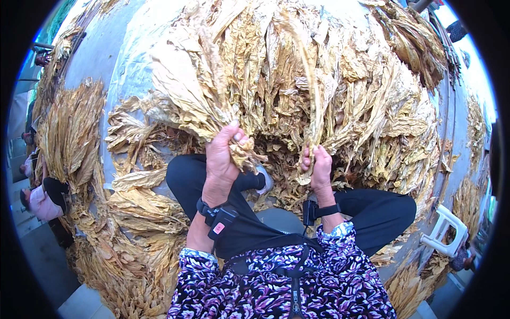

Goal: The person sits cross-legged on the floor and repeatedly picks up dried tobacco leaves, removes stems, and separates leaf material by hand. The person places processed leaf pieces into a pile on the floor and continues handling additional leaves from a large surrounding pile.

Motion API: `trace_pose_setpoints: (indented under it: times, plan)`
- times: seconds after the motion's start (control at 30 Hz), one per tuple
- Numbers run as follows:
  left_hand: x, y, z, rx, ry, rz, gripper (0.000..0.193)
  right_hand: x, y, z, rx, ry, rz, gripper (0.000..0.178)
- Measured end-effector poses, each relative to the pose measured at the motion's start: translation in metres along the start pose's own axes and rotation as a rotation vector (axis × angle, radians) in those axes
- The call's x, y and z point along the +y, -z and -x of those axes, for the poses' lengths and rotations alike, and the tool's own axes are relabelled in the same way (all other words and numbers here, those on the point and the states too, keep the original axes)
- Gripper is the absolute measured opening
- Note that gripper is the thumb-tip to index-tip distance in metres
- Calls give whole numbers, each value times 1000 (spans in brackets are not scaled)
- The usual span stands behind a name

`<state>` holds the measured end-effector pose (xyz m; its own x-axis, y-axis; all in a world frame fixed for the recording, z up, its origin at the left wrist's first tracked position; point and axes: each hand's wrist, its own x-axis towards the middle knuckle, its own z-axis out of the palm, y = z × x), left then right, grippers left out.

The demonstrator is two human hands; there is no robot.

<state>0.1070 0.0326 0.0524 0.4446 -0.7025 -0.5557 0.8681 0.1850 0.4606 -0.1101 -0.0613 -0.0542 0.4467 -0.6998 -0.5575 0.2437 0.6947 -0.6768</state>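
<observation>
A fanned bundle of dried tobacco leaves (186,80) is gripped at its stem ends by my left hand (222,154), the leaf blades spreading up and to the left. My right hand (319,166) pinches the base of a single long dried tobacco leaf (308,69), which stands upright and curves over at its top. Both hands are above my crossed legs, a little apart. Beyond them lies a large heap of yellow-brown tobacco leaves (366,80), its near edge close to my knees.
Smaller leaf piles (71,133) lie to the left, and a sorted bundle (141,204) rests beside my left knee. A white plastic stool (446,232) is at the right. Another person (45,201) sits at the far left. Clear plastic sheeting (133,58) lies under the heap.
</observation>
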Motion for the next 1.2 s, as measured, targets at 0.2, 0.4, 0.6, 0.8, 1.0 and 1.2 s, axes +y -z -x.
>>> trace_pose_setpoints:
  times: [0.2, 0.4, 0.6, 0.8, 1.0, 1.2]
  plan:
    - [-31, 1, 2, 109, -23, -199, 9, 11, 19, -3, -59, -254, -323, 44]
    - [-48, 3, 14, 130, -58, -322, 12, 0, 30, 21, -128, -172, -291, 38]
    - [-71, -1, 29, 130, 26, -418, 11, -8, 33, 34, -297, -103, -391, 43]
    - [-86, 3, 32, 92, 193, -447, 15, -22, 9, 42, -330, -53, -176, 49]
    - [-94, 2, 31, -19, 221, -417, 35, -17, -11, 39, -408, -109, -20, 47]
    - [-99, 10, 27, 70, 199, -342, 36, 1, -12, 29, -366, -202, 206, 50]
